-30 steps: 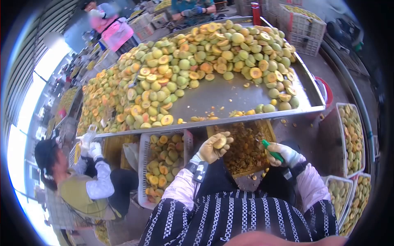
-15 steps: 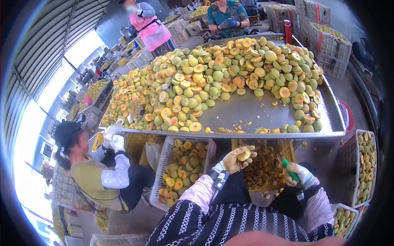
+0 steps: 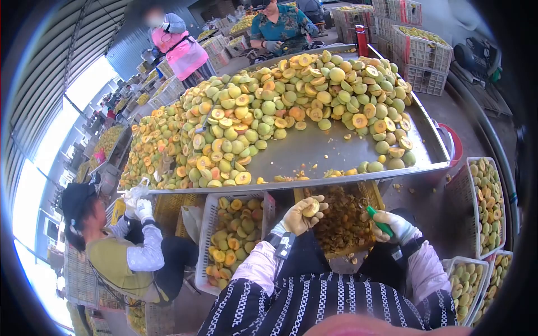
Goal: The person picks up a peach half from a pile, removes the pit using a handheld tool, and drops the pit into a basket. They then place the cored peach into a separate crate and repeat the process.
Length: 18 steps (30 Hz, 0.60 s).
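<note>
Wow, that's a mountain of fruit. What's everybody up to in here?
The person wearing the camera sits at a metal table heaped with green and halved fruit. Their gloved left hand holds a fruit half, cut side up; the right hand grips a green-handled tool over a crate of pits and scraps. A white crate of halves stands beside it. A co-worker sits to the left, others work behind the table.

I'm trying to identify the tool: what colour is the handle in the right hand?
Green handle, gripped in the gloved right hand; the head view shows it.

Green tool (image 3: 379, 222) tip hidden; far workers blurred.
</note>
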Available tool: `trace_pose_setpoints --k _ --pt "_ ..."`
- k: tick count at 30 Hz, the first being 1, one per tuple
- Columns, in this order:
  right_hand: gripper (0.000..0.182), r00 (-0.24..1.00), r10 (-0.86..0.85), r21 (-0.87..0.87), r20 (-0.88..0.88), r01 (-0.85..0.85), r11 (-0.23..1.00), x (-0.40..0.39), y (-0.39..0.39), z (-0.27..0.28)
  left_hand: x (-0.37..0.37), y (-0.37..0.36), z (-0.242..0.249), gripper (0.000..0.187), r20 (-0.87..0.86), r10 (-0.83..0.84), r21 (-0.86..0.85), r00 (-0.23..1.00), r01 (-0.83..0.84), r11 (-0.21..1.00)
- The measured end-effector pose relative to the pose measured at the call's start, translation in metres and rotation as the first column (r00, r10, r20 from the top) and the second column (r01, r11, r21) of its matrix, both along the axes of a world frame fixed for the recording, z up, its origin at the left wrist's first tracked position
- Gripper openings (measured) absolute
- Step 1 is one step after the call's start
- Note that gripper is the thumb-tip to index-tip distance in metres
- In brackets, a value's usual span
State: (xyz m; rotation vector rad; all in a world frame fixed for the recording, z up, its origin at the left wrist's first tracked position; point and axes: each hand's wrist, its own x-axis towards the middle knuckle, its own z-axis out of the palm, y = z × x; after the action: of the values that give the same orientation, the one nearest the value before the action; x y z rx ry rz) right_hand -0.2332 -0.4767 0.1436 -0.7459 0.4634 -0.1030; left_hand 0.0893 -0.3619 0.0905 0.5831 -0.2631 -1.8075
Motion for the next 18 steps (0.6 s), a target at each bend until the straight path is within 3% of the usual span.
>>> trace_pose_setpoints --k 18 --pt "0.043 1.0 0.016 -0.045 -0.018 -0.017 0.999 0.0022 -0.0001 0.0052 -0.0008 -0.002 0.0057 0.037 -0.013 -0.007 0.016 1.0 0.007 1.0"
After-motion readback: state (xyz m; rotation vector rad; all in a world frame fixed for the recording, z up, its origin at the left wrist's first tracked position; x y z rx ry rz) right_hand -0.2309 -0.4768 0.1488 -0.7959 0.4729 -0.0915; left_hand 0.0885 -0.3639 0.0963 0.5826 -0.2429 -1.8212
